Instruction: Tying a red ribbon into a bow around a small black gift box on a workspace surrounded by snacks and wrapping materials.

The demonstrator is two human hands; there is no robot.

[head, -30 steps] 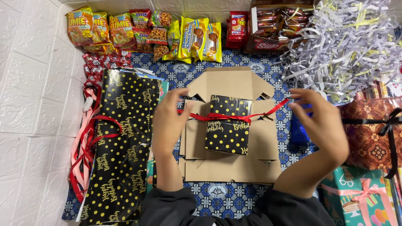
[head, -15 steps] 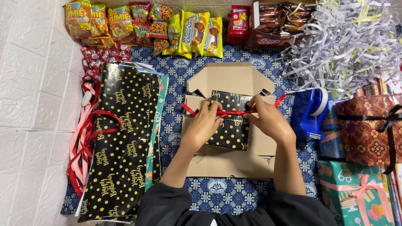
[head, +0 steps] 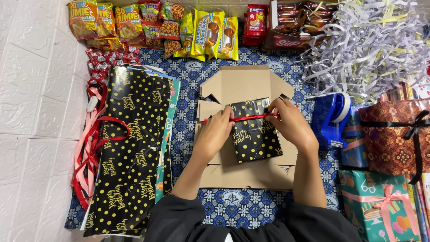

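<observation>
Two hands meet over a small black gift point(head: 255, 136) dotted with gold, which lies on a flattened cardboard box point(head: 244, 85) in the middle of the patterned cloth point(head: 188, 71). The left hand point(head: 214, 133) is closed on one end of a red ribbon point(head: 251, 117) drawn straight across the gift's top; the right hand point(head: 289, 122) pinches the other end. Left of the box lie sheets of black dotted wrapping paper point(head: 130, 148). A blue tape dispenser point(head: 330, 117) stands just right of the box, near the right hand.
</observation>
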